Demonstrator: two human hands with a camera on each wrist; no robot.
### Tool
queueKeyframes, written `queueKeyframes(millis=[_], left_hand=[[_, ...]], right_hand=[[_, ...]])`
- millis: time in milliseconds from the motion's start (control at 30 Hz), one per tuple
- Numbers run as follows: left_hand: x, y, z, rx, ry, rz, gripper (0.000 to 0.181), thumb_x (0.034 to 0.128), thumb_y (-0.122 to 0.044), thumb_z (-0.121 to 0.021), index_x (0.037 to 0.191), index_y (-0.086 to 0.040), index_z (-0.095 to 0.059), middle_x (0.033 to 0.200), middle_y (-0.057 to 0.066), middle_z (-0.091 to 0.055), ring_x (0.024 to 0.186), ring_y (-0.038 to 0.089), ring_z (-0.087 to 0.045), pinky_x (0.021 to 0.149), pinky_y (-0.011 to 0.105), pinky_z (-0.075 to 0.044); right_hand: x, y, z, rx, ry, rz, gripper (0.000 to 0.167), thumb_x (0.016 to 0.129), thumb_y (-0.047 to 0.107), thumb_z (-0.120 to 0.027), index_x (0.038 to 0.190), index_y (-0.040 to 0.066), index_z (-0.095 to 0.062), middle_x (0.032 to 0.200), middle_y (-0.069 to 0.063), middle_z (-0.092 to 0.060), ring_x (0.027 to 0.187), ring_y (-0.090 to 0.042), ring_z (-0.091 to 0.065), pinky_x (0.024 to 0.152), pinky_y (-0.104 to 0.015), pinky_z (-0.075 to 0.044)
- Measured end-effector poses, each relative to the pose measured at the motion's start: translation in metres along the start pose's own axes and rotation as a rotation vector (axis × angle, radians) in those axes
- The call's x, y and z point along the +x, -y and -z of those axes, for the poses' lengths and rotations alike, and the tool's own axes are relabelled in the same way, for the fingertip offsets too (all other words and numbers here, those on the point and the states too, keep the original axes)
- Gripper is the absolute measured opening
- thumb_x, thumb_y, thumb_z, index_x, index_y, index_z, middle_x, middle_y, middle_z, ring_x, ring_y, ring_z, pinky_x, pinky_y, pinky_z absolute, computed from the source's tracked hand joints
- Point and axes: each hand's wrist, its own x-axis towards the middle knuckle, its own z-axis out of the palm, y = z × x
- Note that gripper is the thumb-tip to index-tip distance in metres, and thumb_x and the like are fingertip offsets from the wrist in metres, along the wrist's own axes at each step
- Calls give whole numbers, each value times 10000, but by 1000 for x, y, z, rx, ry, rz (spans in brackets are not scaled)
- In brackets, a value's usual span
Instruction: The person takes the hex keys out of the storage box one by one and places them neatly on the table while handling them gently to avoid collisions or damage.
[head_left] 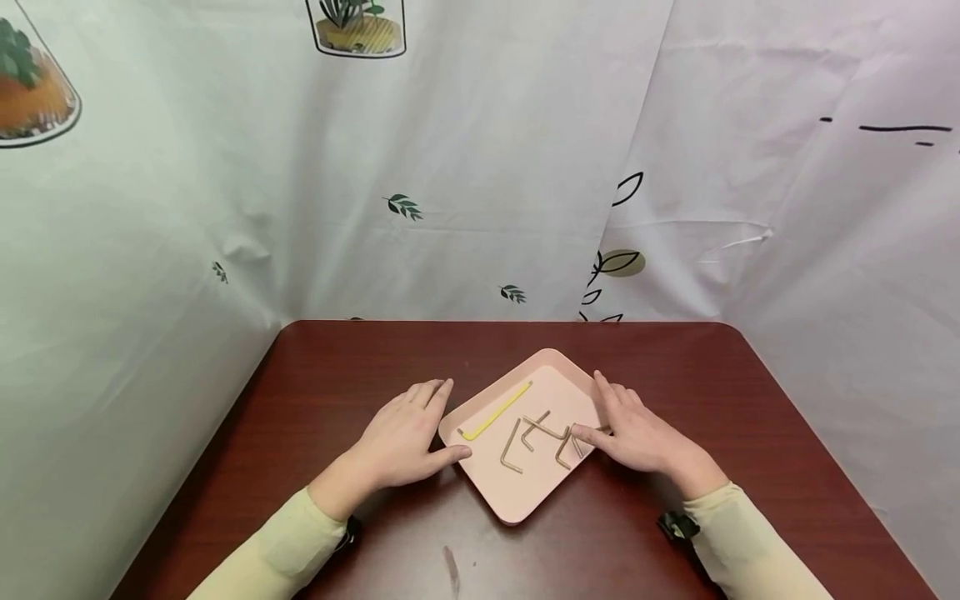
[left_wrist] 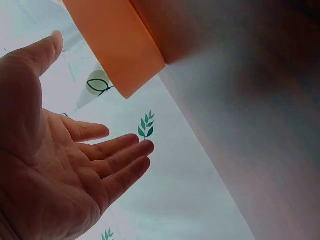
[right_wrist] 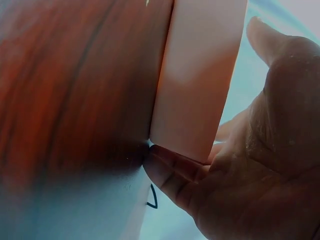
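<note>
A pink tray (head_left: 517,500) stands turned cornerwise on the table, holding a yellow hex key (head_left: 497,412) and several bare metal hex keys (head_left: 510,450). My left hand (head_left: 401,437) is at its left corner, thumb over the rim, fingers extended; in the left wrist view the hand (left_wrist: 65,160) is spread beside the tray's side wall (left_wrist: 117,47). At the right corner is my right hand (head_left: 645,433), its thumb above the metal keys. The right wrist view shows that hand (right_wrist: 260,145) with its fingertips against the tray's outer wall (right_wrist: 195,75).
The dark red-brown table (head_left: 360,350) reaches back to a pale printed cloth (head_left: 465,167), which also hangs at both sides. A thin mark (head_left: 452,569) lies on the tabletop near the front edge of view.
</note>
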Motion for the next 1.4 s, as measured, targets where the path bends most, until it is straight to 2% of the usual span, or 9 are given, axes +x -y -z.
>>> queueKeyframes(millis=[200, 467, 667, 1033, 1167, 1400], left_hand=[[1, -2, -2, 9, -16, -13, 1025, 961, -708, -730, 1616, 44, -496, 1511, 210, -601, 1391, 367, -594, 1077, 525, -544], [3, -3, -3, -9, -31, -43, 909, 947, -640, -773, 1515, 40, -575, 1390, 166, -616, 1278, 332, -599, 982, 469, -580], [6, -5, -3, -27, -50, -70, 821, 925, -588, -804, 1427, 31, -607, 1280, 135, -608, 1190, 314, -586, 959, 448, -571], [12, -10, -4, -51, -48, -89, 758, 924, -533, -805, 1387, 35, -612, 1235, 124, -598, 1140, 299, -575, 904, 428, -574], [14, -11, -5, -50, -44, -92, 740, 922, -536, -808, 1370, 22, -618, 1235, 114, -595, 1143, 296, -576, 910, 431, -574], [19, -14, -6, -60, -45, -90, 629, 907, -525, -826, 1247, -34, -629, 1167, 75, -566, 1098, 265, -560, 851, 414, -565]], right_hand=[[0, -2, 0, 10, 17, -6, 1095, 1060, 624, -665, 1669, -172, -223, 1644, -364, -416, 1511, -541, -405, 1204, -660, -391], [-1, -4, -1, 17, 26, -3, 1072, 1066, 616, -665, 1668, -167, -246, 1620, -356, -433, 1501, -518, -399, 1199, -655, -398], [-1, -6, -1, 26, 22, 11, 1042, 1072, 577, -679, 1663, -169, -254, 1592, -335, -458, 1469, -499, -420, 1183, -648, -414], [-1, -7, -1, 26, 27, 14, 1039, 1070, 575, -683, 1667, -160, -257, 1556, -313, -481, 1422, -470, -439, 1165, -631, -427], [0, -8, -1, 21, 27, 22, 1044, 1066, 571, -689, 1666, -165, -254, 1495, -292, -511, 1375, -451, -455, 1148, -626, -436], [2, -9, -1, 14, 21, 28, 1055, 1058, 565, -702, 1662, -174, -251, 1434, -267, -534, 1328, -431, -469, 1129, -619, -445]])
